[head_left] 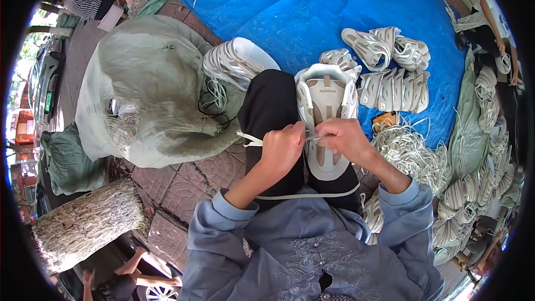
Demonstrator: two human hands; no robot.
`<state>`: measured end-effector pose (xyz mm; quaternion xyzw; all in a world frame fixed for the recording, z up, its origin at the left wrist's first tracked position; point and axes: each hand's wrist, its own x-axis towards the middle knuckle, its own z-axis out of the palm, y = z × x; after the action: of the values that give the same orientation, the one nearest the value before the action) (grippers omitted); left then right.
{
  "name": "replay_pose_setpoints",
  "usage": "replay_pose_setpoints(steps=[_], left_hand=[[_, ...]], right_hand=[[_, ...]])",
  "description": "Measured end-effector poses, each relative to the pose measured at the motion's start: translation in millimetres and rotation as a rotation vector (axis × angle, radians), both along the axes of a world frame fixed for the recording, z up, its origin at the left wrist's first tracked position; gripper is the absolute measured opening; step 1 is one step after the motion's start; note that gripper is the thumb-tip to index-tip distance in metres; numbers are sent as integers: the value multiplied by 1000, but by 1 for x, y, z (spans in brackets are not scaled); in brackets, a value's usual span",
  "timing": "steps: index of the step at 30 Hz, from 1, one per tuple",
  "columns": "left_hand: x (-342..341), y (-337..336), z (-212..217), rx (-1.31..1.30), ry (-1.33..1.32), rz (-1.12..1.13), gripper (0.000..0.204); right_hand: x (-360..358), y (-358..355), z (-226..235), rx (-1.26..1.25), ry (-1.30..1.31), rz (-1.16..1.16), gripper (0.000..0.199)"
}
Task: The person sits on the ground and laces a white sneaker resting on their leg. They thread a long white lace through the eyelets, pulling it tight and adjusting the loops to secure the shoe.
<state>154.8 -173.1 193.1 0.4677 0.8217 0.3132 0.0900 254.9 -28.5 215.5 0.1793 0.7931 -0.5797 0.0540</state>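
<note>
A white and beige shoe upper [327, 100] lies along my right thigh, its tongue end pointing away from me. Over its lacing area both hands meet, fingers pinched. My left hand [283, 147] is closed on a thin pale shoelace [251, 140], one end of which sticks out by the wrist. Just to the right, my right hand [344, 138] pinches the lace too, thumb and forefinger close to the upper's eyelets. Fingers partly hide the lace where it meets the upper. A pale cord [312, 195] crosses my dark-trousered lap.
Nested shoe uppers [394, 89] sit on a blue tarp [290, 11] ahead, with a pile of white laces [412, 156] at right. To the left stand a bulging grey-green sack [145, 78] and another upper stack [234, 67]. A tree trunk [89, 220] is at lower left; other people sit around.
</note>
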Motion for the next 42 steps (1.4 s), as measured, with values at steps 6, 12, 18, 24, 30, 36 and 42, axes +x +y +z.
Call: replay_pose_setpoints(steps=[6, 12, 18, 24, 30, 36, 42], left_hand=[[5, 3, -4, 95, -30, 62, 9], [16, -3, -17, 123, 329, -32, 15], [9, 1, -11, 220, -343, 109, 6], [2, 8, -5, 112, 153, -69, 6], [21, 1, -18, 193, -333, 183, 11], [19, 8, -13, 175, 274, -4, 21], [-2, 11, 11, -230, 768, -386, 15]], right_hand=[[-1, -1, 1, -83, -10, -67, 11], [1, 3, 1, -302, -81, -163, 12], [3, 11, -7, -484, -159, -214, 11], [1, 5, -5, -395, -101, -187, 10], [3, 5, -7, -435, -128, -192, 12], [7, 6, -10, -446, -89, -191, 10], [6, 5, -10, -353, -76, -81, 6]])
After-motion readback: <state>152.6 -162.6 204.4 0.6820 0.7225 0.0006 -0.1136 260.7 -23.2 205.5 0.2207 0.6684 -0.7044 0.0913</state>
